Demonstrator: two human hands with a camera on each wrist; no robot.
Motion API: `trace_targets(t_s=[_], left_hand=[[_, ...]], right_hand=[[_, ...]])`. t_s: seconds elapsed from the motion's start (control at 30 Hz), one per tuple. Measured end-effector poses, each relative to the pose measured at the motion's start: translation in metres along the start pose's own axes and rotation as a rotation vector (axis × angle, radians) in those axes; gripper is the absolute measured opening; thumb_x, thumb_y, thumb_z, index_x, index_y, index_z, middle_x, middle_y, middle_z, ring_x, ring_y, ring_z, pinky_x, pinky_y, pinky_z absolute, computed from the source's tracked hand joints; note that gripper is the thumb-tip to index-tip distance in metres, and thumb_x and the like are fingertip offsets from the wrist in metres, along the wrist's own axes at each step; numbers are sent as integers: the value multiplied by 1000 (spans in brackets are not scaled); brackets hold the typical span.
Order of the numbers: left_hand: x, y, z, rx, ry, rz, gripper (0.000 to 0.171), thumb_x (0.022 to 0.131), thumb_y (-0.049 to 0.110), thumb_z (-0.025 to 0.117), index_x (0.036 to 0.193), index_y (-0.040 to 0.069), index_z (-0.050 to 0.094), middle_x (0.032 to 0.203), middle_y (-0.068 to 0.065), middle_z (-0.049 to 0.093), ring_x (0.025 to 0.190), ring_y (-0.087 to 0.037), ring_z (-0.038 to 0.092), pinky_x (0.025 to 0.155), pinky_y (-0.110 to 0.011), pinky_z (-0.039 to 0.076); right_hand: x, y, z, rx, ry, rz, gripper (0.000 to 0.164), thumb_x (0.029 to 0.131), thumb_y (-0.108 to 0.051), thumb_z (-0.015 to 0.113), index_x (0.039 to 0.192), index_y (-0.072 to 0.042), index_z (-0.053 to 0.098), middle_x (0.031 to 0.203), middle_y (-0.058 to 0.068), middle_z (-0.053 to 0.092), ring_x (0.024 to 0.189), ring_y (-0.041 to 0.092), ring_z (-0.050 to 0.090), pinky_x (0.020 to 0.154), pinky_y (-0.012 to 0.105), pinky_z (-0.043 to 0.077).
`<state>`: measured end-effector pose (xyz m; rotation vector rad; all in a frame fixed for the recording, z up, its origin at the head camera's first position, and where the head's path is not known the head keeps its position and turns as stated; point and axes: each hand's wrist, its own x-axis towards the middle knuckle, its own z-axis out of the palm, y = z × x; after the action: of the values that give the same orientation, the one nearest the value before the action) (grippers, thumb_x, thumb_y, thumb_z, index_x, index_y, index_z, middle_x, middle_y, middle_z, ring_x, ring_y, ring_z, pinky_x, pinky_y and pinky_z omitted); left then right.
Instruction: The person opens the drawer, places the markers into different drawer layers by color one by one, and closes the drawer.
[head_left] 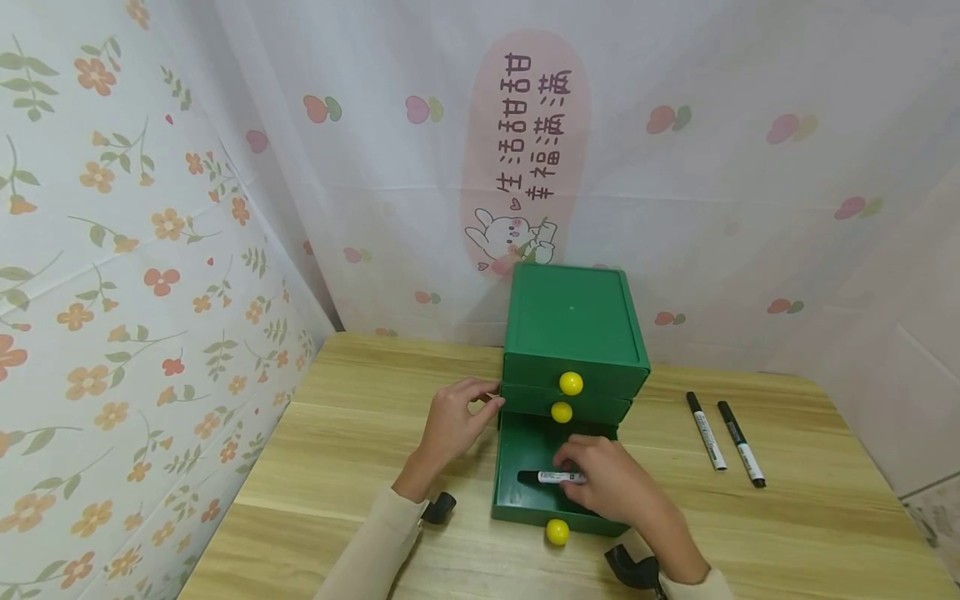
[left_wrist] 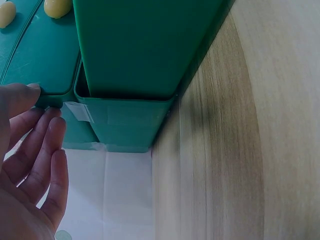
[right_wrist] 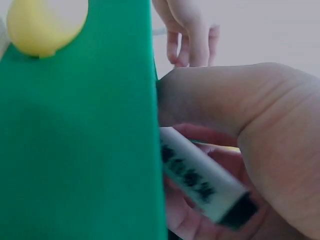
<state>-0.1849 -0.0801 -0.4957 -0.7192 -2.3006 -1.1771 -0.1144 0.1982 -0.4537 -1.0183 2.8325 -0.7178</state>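
A green drawer cabinet (head_left: 573,317) with round yellow knobs stands on the table. Its bottom drawer (head_left: 513,502) is pulled out toward me; the two drawers above are in. Inside the bottom drawer, my right hand (head_left: 611,479) holds a white marker (head_left: 551,477) with a black cap pointing left. The right wrist view shows the marker's black end (right_wrist: 239,211) beside the thumb, while the drawer's green front hides part of the fingers. My left hand (head_left: 455,421) touches the cabinet's left edge at the middle drawer, thumb at the front corner and fingers loosely bent along the side (left_wrist: 37,145).
Two more markers, one black-capped with a white body (head_left: 707,431) and one with a dark upper part (head_left: 742,443), lie on the wooden table (head_left: 360,417) right of the cabinet. A patterned curtain (head_left: 390,208) hangs close behind the cabinet, and a flowered one (head_left: 150,275) on the left.
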Motion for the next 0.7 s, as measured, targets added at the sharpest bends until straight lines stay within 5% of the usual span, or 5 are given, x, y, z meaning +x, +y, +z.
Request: trace_targets(t_s=[0.4, 0.7], left_hand=[[0, 0, 1, -6, 18, 11, 20, 98, 11, 83, 116, 0, 84, 110, -10, 82, 90, -19, 80, 83, -44, 66], [0, -1, 1, -12, 22, 13, 20, 98, 11, 83, 115, 0, 84, 109, -10, 82, 90, -20, 80, 83, -44, 66]], right_hand=[[6, -14, 17, -68, 41, 117, 14, 87, -6, 89, 97, -8, 78, 86, -6, 66, 73, 7, 57, 64, 28, 54], [9, -14, 25, -27, -31, 88, 17, 88, -4, 89, 100, -9, 79, 89, -7, 68, 74, 5, 57, 67, 29, 56]])
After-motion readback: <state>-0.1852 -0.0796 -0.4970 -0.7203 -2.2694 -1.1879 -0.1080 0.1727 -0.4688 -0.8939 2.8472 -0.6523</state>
